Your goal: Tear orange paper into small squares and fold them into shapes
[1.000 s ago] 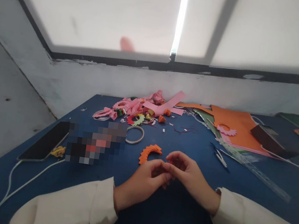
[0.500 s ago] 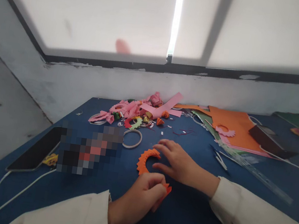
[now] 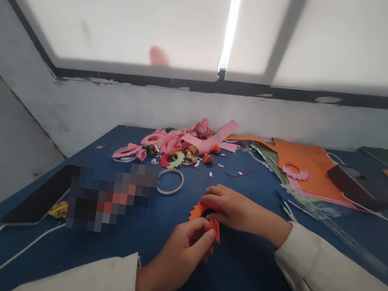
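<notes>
An orange folded-paper ring (image 3: pixel 196 209) with a toothed outer edge lies between my two hands, just above the blue table. My left hand (image 3: pixel 183 247) pinches its near end, where a folded orange tip sticks out past the thumb. On the far right side, my right hand (image 3: pixel 230 208) has its fingers closed over the other end of the curve. Both hands cover much of the ring, so I cannot tell whether its ends meet. A white round bangle (image 3: pixel 170 182) lies on the table beyond the ring, to its left.
Pink, red and green paper pieces (image 3: pixel 169 142) are heaped by the wall. Orange sheets (image 3: pixel 308 166) lie at the back right, near a dark box-like object (image 3: pixel 356 187) and a pen (image 3: pixel 288 209). A dark phone-like slab (image 3: pixel 40 196) with a white cable stands left of a blurred-out patch.
My right hand has come down from spread fingers to grip the ring's far end. My left hand has turned slightly, and the ring has shifted, its curve now mostly hidden.
</notes>
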A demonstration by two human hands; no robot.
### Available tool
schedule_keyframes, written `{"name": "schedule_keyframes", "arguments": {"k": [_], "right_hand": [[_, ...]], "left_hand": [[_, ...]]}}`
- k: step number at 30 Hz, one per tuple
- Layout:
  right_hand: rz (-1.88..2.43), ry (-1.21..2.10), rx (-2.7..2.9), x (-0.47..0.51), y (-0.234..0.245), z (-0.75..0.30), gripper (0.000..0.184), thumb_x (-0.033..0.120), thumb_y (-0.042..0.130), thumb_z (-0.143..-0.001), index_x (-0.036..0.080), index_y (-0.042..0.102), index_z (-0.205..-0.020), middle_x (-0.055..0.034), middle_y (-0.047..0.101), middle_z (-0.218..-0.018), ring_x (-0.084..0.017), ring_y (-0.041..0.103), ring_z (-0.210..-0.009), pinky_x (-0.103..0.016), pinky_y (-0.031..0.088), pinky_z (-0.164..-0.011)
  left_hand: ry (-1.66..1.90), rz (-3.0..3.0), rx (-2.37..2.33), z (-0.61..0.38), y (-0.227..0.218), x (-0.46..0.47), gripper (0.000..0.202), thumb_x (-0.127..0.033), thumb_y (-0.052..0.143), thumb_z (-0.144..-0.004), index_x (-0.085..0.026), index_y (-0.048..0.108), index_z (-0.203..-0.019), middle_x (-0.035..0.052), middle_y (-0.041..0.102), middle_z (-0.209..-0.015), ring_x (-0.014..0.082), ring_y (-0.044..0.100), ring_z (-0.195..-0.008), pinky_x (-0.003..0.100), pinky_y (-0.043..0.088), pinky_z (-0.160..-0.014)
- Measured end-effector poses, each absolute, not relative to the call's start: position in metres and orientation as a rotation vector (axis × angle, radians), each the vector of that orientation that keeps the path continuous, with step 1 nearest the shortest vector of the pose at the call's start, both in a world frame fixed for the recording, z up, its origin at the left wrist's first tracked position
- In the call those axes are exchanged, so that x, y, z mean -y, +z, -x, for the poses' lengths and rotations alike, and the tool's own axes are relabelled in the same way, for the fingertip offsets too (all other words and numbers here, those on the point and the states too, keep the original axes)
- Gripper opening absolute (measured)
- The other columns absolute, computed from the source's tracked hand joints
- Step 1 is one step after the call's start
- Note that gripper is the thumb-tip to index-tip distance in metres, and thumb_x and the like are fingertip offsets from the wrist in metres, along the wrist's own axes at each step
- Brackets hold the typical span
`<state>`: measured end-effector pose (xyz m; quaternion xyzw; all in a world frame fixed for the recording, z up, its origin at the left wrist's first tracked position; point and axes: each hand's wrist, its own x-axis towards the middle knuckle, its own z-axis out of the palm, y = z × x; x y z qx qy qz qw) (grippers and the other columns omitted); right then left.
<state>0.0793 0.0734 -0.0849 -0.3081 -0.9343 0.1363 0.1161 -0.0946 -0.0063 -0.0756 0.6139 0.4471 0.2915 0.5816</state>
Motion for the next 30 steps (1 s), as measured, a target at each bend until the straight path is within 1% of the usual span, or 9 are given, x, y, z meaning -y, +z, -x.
{"name": "schedule_keyframes", "arguments": {"k": [2,5,7,10,13,15,19,24,30], "right_hand": [[0.926,0.386,2.754,-0.070,-0.082,-0.084,0.023,0.028,0.053,-0.087,0.020,0.057,-0.108,-0.0063,0.055,-0.099,-0.015,0.053,-0.087,-0.025,0.043,-0.075],[1.012,0.331,2.763,-0.068,-0.082,-0.086,0.021,0.023,0.046,-0.090,0.020,0.056,-0.108,-0.0050,0.055,-0.095,-0.011,0.054,-0.077,-0.021,0.043,-0.067],[1.095,0.247,2.760,-0.072,-0.083,-0.088,0.020,0.021,0.042,-0.091,0.018,0.057,-0.104,-0.0051,0.055,-0.090,-0.010,0.053,-0.073,-0.021,0.042,-0.064],[1.252,0.062,2.722,-0.090,-0.083,-0.100,0.022,0.019,0.038,-0.092,0.014,0.060,-0.094,-0.0062,0.056,-0.086,-0.012,0.053,-0.071,-0.025,0.042,-0.066],[1.424,-0.126,2.628,-0.113,-0.082,-0.130,0.020,0.026,0.044,-0.092,0.014,0.057,-0.101,-0.0052,0.057,-0.096,-0.014,0.056,-0.080,-0.032,0.046,-0.074],[1.559,-0.233,2.541,-0.127,-0.084,-0.154,0.024,0.032,0.050,-0.090,0.015,0.056,-0.105,-0.0053,0.058,-0.102,-0.015,0.057,-0.086,-0.036,0.048,-0.077],[1.757,-0.363,2.396,-0.139,-0.088,-0.178,0.025,0.031,0.052,-0.089,0.015,0.056,-0.107,-0.0069,0.057,-0.108,-0.018,0.057,-0.094,-0.039,0.049,-0.081],[1.645,-0.317,2.465,-0.151,-0.079,-0.134,0.028,0.033,0.052,-0.089,0.016,0.055,-0.111,-0.0078,0.055,-0.115,-0.020,0.055,-0.102,-0.042,0.046,-0.086],[1.503,-0.087,2.466,-0.185,-0.087,-0.065,0.031,0.034,0.052,-0.089,0.016,0.053,-0.114,-0.0082,0.055,-0.115,-0.020,0.056,-0.100,-0.041,0.048,-0.084]], "left_hand": [[0.706,-1.418,-1.045,0.095,-0.076,0.006,0.024,-0.036,0.047,-0.085,-0.015,0.052,-0.072,-0.0022,0.048,-0.061,0.0102,0.045,-0.057,0.022,0.034,-0.054],[0.750,-1.416,-1.052,0.096,-0.075,0.005,0.023,-0.034,0.049,-0.084,-0.015,0.052,-0.071,-0.0023,0.048,-0.060,0.0102,0.044,-0.057,0.022,0.033,-0.055],[0.779,-1.420,-1.067,0.097,-0.075,0.004,0.023,-0.034,0.049,-0.084,-0.015,0.053,-0.071,-0.0023,0.048,-0.059,0.0101,0.043,-0.057,0.023,0.033,-0.055],[0.802,-1.431,-1.072,0.099,-0.076,0.001,0.025,-0.035,0.047,-0.085,-0.015,0.052,-0.072,-0.0025,0.047,-0.060,0.0099,0.042,-0.057,0.023,0.032,-0.055],[0.811,-1.445,-1.060,0.099,-0.079,-0.001,0.026,-0.036,0.044,-0.086,-0.015,0.051,-0.072,-0.0026,0.046,-0.061,0.0100,0.042,-0.058,0.023,0.032,-0.056],[0.814,-1.458,-1.061,0.099,-0.081,-0.002,0.026,-0.036,0.044,-0.087,-0.016,0.051,-0.073,-0.0025,0.046,-0.062,0.0102,0.042,-0.058,0.023,0.032,-0.056],[0.798,-1.501,-1.071,0.097,-0.079,0.001,0.027,-0.036,0.045,-0.086,-0.016,0.051,-0.069,-0.0029,0.043,-0.060,0.0098,0.038,-0.056,0.023,0.029,-0.053],[0.754,-1.543,-1.044,0.095,-0.077,0.005,0.027,-0.035,0.048,-0.084,-0.015,0.051,-0.067,-0.0035,0.041,-0.057,0.0094,0.037,-0.054,0.023,0.028,-0.051],[0.825,-1.530,-1.114,0.100,-0.081,-0.009,0.025,-0.035,0.048,-0.083,-0.015,0.053,-0.068,-0.0028,0.045,-0.060,0.0100,0.041,-0.057,0.022,0.031,-0.055]]}}
